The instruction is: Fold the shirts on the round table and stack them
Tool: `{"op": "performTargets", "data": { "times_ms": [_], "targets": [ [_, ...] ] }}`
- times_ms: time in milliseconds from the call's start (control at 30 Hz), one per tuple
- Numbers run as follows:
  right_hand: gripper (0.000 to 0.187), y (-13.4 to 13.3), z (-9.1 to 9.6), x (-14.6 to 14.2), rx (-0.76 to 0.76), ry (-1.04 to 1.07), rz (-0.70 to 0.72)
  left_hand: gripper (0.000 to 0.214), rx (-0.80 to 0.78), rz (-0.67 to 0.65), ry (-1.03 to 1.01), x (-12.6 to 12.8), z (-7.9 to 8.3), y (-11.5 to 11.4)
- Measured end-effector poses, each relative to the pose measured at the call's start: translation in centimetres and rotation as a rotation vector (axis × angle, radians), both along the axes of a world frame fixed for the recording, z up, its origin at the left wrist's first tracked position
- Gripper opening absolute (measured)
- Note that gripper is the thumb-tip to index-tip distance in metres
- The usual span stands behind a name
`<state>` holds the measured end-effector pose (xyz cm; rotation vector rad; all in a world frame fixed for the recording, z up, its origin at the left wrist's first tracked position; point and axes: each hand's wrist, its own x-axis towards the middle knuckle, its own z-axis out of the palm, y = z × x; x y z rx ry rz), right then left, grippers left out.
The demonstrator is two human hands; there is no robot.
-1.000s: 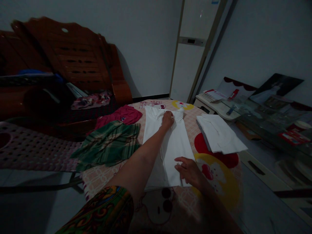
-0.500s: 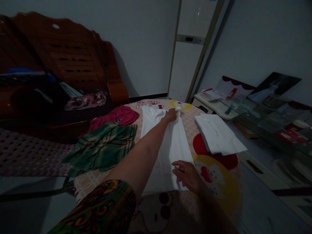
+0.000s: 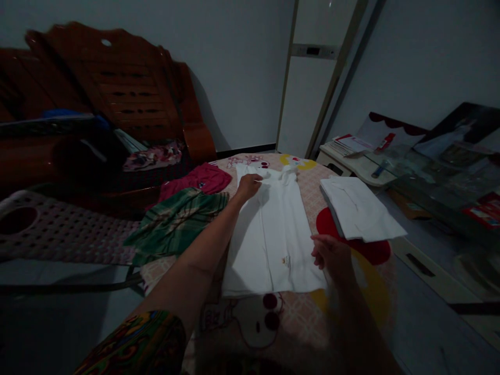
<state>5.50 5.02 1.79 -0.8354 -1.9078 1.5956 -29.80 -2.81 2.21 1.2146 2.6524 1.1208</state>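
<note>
A white shirt [image 3: 277,229] lies lengthwise on the round table, its collar end bunched at the far side and a small gold emblem near the close edge. Over its far left part is my left hand [image 3: 249,187], fingers loosely bent and pointing right, touching or just above the cloth. My right hand [image 3: 334,258] is at the shirt's right edge, forefinger stretched and the other fingers curled, with nothing visible in it. To the right sits a folded stack of white clothing [image 3: 357,208]. Green plaid cloth [image 3: 175,221] and a crimson garment [image 3: 199,182] lie on the left.
A patterned tablecloth [image 3: 258,325] covers the table. On the left stand a carved wooden bench [image 3: 128,83] and a woven seat [image 3: 89,229]. To the right is a glass-topped table [image 3: 433,182] with papers and boxes. A tall white cabinet unit [image 3: 304,99] stands behind.
My left hand has moved left across the far part of the shirt. My right hand has shifted right and away from me to the shirt's edge, uncovering the emblem. The view has shifted slightly.
</note>
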Motion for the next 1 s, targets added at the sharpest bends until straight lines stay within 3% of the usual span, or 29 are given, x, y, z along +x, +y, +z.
{"op": "performTargets", "data": {
  "times_ms": [100, 233, 367, 500, 600, 700, 800, 1000],
  "targets": [
    [0.034, 0.2, 0.1, 0.3, 0.021, 0.019, -0.04, 0.026, 0.087, 0.061, -0.148, -0.2, -0.5, -3.0],
    [0.034, 0.3, 0.2, 0.5, 0.065, -0.03, -0.053, 0.017, 0.359, 0.117, -0.39, -0.3, -1.0, -5.3],
    [0.027, -1.0, 0.5, 0.1, 0.171, -0.163, 0.073, 0.016, 0.52, 0.089, -0.59, 1.2, -1.5, -6.2],
    [0.023, -4.2, -0.2, -0.6, 0.449, -0.33, 0.303, 0.01, 0.475, 0.108, -0.767, 3.2, -2.6, -6.3],
    [0.027, -6.1, -1.5, -0.8, 0.72, -0.431, 0.366, 0.002, 0.508, 0.17, -0.878, 3.7, -3.2, -6.4],
    [0.031, -6.8, -2.1, -1.0, 0.873, -0.504, 0.382, 0.002, 0.567, 0.192, -0.928, 3.6, -3.5, -6.6],
    [0.032, -6.8, -1.5, -1.4, 0.887, -0.574, 0.381, 0.005, 0.572, 0.188, -0.935, 3.3, -3.5, -6.7],
    [0.035, -6.6, 0.2, -2.0, 0.754, -0.589, 0.427, 0.001, 0.542, 0.153, -0.859, 3.4, -4.1, -6.5]
  ]
}}
